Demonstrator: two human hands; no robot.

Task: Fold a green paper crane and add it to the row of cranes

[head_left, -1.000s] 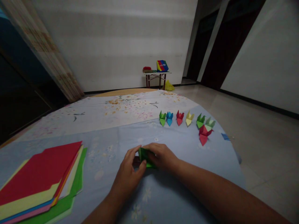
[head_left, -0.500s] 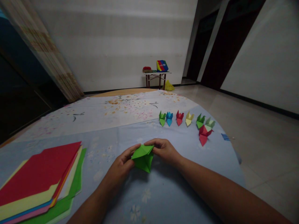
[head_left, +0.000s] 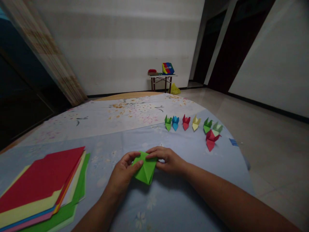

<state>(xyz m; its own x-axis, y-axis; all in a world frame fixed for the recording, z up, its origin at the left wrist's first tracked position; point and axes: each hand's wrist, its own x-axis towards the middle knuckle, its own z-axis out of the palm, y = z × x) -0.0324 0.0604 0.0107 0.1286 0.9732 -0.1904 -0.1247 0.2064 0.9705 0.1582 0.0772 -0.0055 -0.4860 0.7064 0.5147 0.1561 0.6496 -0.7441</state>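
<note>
A folded piece of green paper [head_left: 146, 172] is held between both hands near the front middle of the table. My left hand [head_left: 124, 170] pinches its left side, the thumb lying across the front face. On the other side, my right hand [head_left: 170, 161] grips the upper right corner, fingers over the top and thumb at the edge. Creases run down the front face to a lower point. Beyond my right hand stand several small folded paper cranes, among them a blue crane [head_left: 175, 123], a yellow crane [head_left: 196, 123] and a red crane [head_left: 211, 140].
A stack of coloured paper [head_left: 41, 180] lies at the left, red on top. The round table wears a floral cloth [head_left: 113, 138]. A blue clip-like object [head_left: 233, 142] sits at the right edge. Against the far wall, a small table [head_left: 161, 76] bears a colourful box [head_left: 168, 68].
The green paper has been pressed flatter and turned so its creased face shows, and it sits slightly lower. My left thumb has moved onto its front.
</note>
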